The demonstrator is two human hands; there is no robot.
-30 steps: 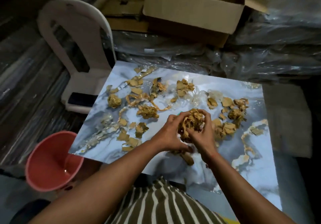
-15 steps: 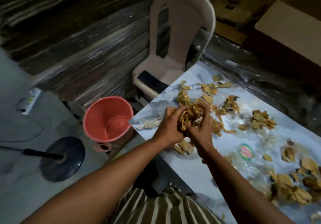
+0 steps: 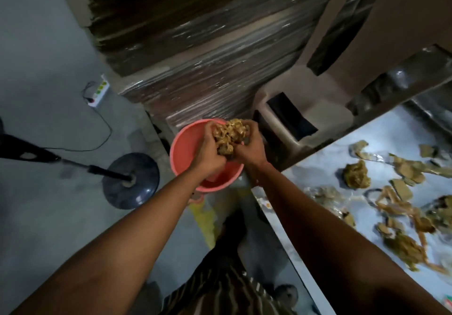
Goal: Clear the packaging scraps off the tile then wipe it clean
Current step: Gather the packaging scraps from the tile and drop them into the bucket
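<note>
Room: grey concrete floor, dim light, with a stack of plastic-wrapped flat cartons along the far side.
Tile: marbled grey-white tile lies flat at the right of the view, its near-left corner pointing toward the bucket; the glossy face is blurred.
Scraps on tile: brown packaging scraps are scattered across the tile's right part, some as crumpled lumps, some as long strips, with bits of clear film among them.
Crumpled lump: 1 larger wad sits alone near the tile's far edge, apart from the strips beside it.
Held bundle: ball of brown scraps is up off the tile, directly above the bucket's far rim.
Left hand: left hand presses the bundle from the left, fingers curled tight into it.
Right hand: right hand presses the same bundle from the right, fingers wrapped over its top; the 2 hands touch below the bundle.
Bucket: pink plastic bucket stands on the floor just off the tile's left corner, mouth up; its inside is largely hidden by the hands.
Chair: pale plastic chair stands beyond the tile's far-left edge, with a dark flat object on its seat.
Fan stand: round dark base with a pole rests on the floor left of the bucket.
Power strip: white strip with a black cord lies on the floor near the cartons.
Clothing: striped garment shows at the bottom edge.
</note>
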